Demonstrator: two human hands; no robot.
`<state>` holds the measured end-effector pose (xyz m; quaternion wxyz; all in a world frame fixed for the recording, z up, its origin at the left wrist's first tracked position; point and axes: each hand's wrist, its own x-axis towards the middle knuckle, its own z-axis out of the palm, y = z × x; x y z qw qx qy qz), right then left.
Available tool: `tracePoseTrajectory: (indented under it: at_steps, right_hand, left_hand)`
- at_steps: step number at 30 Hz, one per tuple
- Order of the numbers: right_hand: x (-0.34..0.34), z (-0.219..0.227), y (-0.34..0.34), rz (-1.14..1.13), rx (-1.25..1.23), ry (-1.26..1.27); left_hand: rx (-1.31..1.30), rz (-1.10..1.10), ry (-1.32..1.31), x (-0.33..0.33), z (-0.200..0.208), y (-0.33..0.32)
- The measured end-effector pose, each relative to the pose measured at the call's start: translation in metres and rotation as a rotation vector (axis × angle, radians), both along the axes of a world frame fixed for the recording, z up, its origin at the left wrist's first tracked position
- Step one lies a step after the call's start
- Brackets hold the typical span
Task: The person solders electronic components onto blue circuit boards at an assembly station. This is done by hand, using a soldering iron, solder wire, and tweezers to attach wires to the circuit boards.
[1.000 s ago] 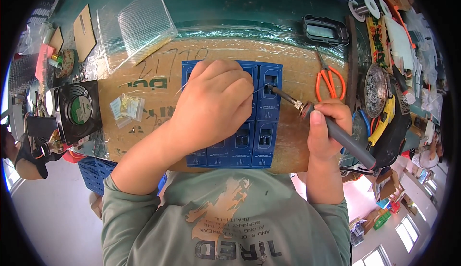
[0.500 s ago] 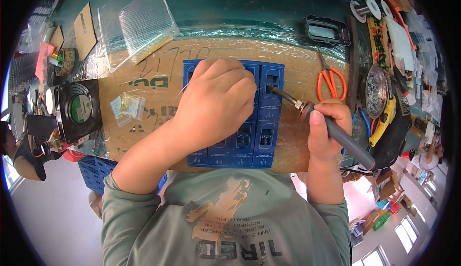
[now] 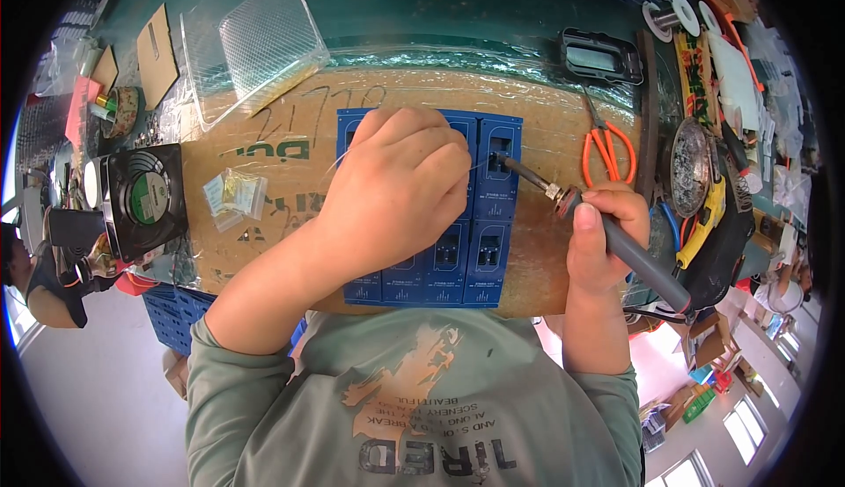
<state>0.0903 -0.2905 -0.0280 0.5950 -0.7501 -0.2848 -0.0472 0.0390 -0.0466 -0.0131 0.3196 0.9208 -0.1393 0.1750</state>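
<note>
Centre of frame: blue circuit-board panel (image 3: 451, 289) flat on cardboard (image 3: 550, 263), likely light and stiff but brittle along its seams, best lifted by the bare outer edges. My right hand (image 3: 609, 236), right of centre, is wrapped closed on the grey handle of a soldering iron (image 3: 641, 260), probably light, safe to hold only behind the metal collar, its tip at the panel's upper-right cell. My left hand (image 3: 400, 183), fingers curled over the panel's middle, has a thin wire (image 3: 480, 165), presumably soft, poking toward that tip; the pinch itself is hidden under my knuckles.
</note>
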Motion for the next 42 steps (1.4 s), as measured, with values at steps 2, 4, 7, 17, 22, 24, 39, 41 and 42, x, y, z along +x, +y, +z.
tracePoseTrajectory:
  at_steps: [2, 4, 7, 17, 22, 24, 39, 41, 42]
  right_hand:
    - [0.0, -0.001, 0.001, -0.013, 0.006, -0.005]
    - [0.0, -0.003, 0.001, -0.026, 0.013, -0.012]
    - [-0.002, -0.002, 0.001, -0.076, 0.092, 0.076]
    - [0.001, 0.015, 0.022, -0.055, 0.045, 0.228]
    - [-0.003, 0.005, 0.026, 0.014, 0.048, 0.102]
    - [-0.003, 0.003, 0.022, 0.042, 0.044, 0.099]
    - [0.0, -0.002, 0.021, 0.103, 0.033, 0.042]
    - [0.0, -0.002, 0.022, 0.103, 0.035, 0.039]
    - [0.0, -0.002, 0.022, 0.101, 0.037, 0.035]
  left_hand:
    - [-0.014, 0.001, 0.016, -0.001, 0.002, 0.0]
    - [-0.027, -0.006, 0.03, -0.001, 0.004, 0.001]
    - [-0.031, -0.002, 0.057, -0.004, 0.01, 0.005]
    - [-0.002, 0.028, 0.121, -0.008, 0.014, 0.031]
    - [0.004, 0.018, 0.054, -0.007, 0.004, 0.029]
    - [0.013, 0.008, 0.031, -0.007, 0.003, 0.03]
    - [0.033, 0.007, -0.029, -0.005, -0.004, 0.026]
    - [0.03, 0.009, -0.033, -0.005, -0.005, 0.026]
    - [0.026, 0.009, -0.038, -0.005, -0.005, 0.025]
